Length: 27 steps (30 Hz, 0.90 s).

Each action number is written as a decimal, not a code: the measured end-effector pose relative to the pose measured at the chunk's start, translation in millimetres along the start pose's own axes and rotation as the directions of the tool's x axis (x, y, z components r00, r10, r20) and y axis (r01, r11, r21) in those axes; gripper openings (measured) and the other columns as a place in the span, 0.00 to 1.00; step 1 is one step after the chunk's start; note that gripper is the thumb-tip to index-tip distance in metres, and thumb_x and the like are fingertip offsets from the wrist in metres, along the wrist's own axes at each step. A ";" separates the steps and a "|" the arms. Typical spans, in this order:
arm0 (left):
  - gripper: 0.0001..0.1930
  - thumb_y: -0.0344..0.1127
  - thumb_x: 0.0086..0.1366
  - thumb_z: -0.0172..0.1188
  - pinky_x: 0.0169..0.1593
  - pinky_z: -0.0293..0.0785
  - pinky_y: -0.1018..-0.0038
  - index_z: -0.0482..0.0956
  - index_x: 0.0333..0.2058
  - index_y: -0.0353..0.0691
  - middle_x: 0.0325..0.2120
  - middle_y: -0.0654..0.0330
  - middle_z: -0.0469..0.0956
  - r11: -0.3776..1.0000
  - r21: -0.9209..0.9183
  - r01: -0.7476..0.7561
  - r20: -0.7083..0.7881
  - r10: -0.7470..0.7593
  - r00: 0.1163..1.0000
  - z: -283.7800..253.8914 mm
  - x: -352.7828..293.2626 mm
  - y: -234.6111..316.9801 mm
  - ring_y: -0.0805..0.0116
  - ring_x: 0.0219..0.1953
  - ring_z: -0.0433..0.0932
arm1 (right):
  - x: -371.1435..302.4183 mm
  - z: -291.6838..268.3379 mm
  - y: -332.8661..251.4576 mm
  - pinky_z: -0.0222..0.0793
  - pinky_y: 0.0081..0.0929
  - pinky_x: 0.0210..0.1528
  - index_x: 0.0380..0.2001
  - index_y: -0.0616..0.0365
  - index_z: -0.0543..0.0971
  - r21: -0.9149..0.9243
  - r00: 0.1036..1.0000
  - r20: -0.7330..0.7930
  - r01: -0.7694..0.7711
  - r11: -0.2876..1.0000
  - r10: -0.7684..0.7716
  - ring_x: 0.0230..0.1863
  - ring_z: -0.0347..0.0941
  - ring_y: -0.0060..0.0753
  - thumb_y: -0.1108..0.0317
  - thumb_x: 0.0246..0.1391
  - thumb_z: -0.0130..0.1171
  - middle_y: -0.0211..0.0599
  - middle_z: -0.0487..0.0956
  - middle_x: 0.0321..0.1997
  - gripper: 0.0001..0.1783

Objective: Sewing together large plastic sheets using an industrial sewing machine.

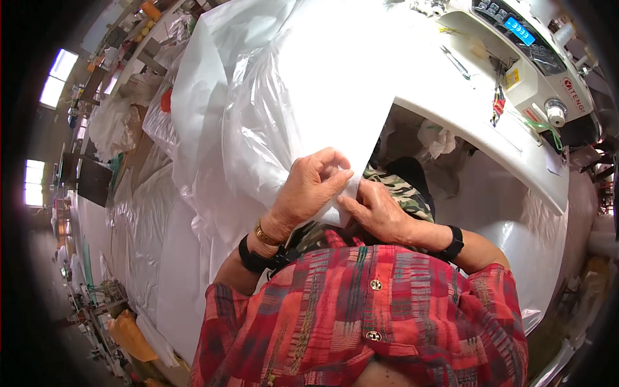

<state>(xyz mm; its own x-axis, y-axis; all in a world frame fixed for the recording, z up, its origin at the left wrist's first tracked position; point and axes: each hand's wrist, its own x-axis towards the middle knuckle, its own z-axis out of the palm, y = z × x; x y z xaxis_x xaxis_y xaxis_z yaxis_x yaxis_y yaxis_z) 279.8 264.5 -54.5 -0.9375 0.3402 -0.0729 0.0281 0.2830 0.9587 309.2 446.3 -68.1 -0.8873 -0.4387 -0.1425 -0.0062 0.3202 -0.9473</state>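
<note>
A large white sheet [335,84] of thin, fabric-like material lies over the tabletop and hangs down to my lap, its upper part glaring in the light. My left hand [313,184] is closed on the sheet near its lower corner, thumb against the curled fingers. Close beside it, my right hand [380,209] pinches the sheet's right edge between thumb and bent fingers. The two hands almost meet above my camouflage trousers [406,193]. Glossy translucent plastic [258,116] lies bunched to the left of the sheet. The fingertips' exact grip is partly hidden.
A white sewing machine [548,71] with a lit blue display stands at the upper right on a curved white table [477,138]. A slim metal tool [456,62] lies near it. Plastic sheeting [142,213] covers the left side, with an orange-brown bundle [132,337] below.
</note>
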 end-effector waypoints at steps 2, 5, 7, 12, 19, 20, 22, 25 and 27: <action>0.03 0.26 0.65 0.61 0.29 0.66 0.79 0.79 0.36 0.33 0.22 0.69 0.73 1.000 0.007 -0.030 -0.020 0.030 0.999 3.0 -2.9 -0.5 0.81 0.24 0.69 | -1.4 1.6 -3.5 0.73 0.42 0.33 0.27 0.68 0.77 -0.018 0.998 0.050 -0.028 0.999 0.028 0.28 0.80 0.52 0.62 0.60 0.56 0.54 0.79 0.23 0.17; 0.03 0.25 0.64 0.61 0.31 0.70 0.73 0.78 0.35 0.32 0.23 0.59 0.76 0.913 0.315 -0.261 -0.068 0.296 0.953 3.8 -5.8 3.9 0.71 0.25 0.74 | 2.4 6.7 -5.5 0.67 0.40 0.26 0.23 0.67 0.75 -0.143 0.986 0.110 0.139 0.980 -0.124 0.20 0.72 0.51 0.61 0.61 0.58 0.54 0.73 0.19 0.19; 0.03 0.26 0.64 0.61 0.31 0.70 0.71 0.79 0.34 0.32 0.25 0.55 0.77 0.884 0.379 -0.274 -0.053 0.317 0.947 2.1 -7.2 8.5 0.67 0.25 0.75 | 4.8 9.9 -5.6 0.69 0.43 0.27 0.23 0.66 0.76 -0.181 0.963 0.174 0.238 0.954 -0.207 0.22 0.73 0.54 0.61 0.61 0.57 0.54 0.74 0.19 0.19; 0.12 0.37 0.64 0.65 0.29 0.68 0.67 0.77 0.30 0.33 0.22 0.53 0.74 0.954 0.244 -0.174 -0.031 0.187 0.982 -5.2 -7.0 10.1 0.60 0.22 0.72 | 10.0 12.8 -11.5 0.71 0.52 0.34 0.28 0.63 0.77 -0.358 0.899 0.404 0.323 0.876 -0.167 0.29 0.77 0.60 0.61 0.56 0.56 0.53 0.78 0.24 0.14; 0.07 0.28 0.61 0.61 0.24 0.65 0.72 0.76 0.28 0.30 0.15 0.55 0.69 0.960 0.279 -0.029 -0.112 0.062 0.992 -27.6 -4.8 3.0 0.73 0.18 0.67 | 29.0 -17.1 17.2 0.74 0.36 0.36 0.35 0.63 0.75 -0.317 0.842 0.301 0.531 0.786 -0.447 0.31 0.79 0.41 0.61 0.59 0.61 0.48 0.80 0.30 0.14; 0.06 0.28 0.61 0.61 0.25 0.65 0.71 0.77 0.29 0.31 0.16 0.54 0.70 0.935 0.355 0.018 -0.155 0.039 0.987 -33.0 -7.6 9.0 0.72 0.18 0.68 | 35.6 -25.4 24.1 0.74 0.34 0.36 0.36 0.63 0.75 -0.237 0.864 0.160 0.503 0.831 -0.478 0.31 0.79 0.39 0.62 0.59 0.61 0.48 0.81 0.32 0.14; 0.04 0.27 0.61 0.61 0.26 0.67 0.69 0.78 0.32 0.32 0.20 0.53 0.73 0.859 0.491 -0.144 -0.185 0.264 0.946 -40.5 -13.7 27.1 0.65 0.20 0.72 | 65.2 -30.9 30.2 0.75 0.33 0.38 0.41 0.62 0.74 0.075 0.955 -0.280 0.124 0.989 -0.099 0.31 0.79 0.37 0.65 0.61 0.60 0.47 0.81 0.32 0.12; 0.03 0.25 0.61 0.60 0.29 0.69 0.66 0.78 0.35 0.33 0.22 0.53 0.74 0.639 0.711 -0.292 -0.057 0.466 0.883 -45.7 -19.4 60.0 0.59 0.23 0.75 | 117.3 -13.0 12.3 0.75 0.34 0.40 0.50 0.59 0.74 -0.257 0.867 -0.452 0.098 0.961 -0.210 0.41 0.81 0.44 0.64 0.60 0.55 0.49 0.81 0.39 0.17; 0.08 0.23 0.58 0.60 0.32 0.71 0.61 0.78 0.38 0.35 0.25 0.51 0.75 0.476 0.770 -0.425 0.110 0.556 0.824 -39.7 -18.8 74.5 0.50 0.27 0.76 | 148.0 10.7 -9.6 0.75 0.35 0.42 0.50 0.59 0.75 -0.407 0.865 -0.188 0.363 0.838 -0.465 0.42 0.80 0.45 0.64 0.59 0.55 0.50 0.81 0.40 0.17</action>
<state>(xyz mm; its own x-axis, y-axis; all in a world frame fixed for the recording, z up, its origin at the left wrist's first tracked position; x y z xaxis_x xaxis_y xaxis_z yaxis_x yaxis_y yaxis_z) 285.7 243.5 29.2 -0.7183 0.5365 0.4430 0.6786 0.6806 0.2761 182.8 369.3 -83.1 -0.8511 -0.3710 0.3715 -0.5148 0.4509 -0.7291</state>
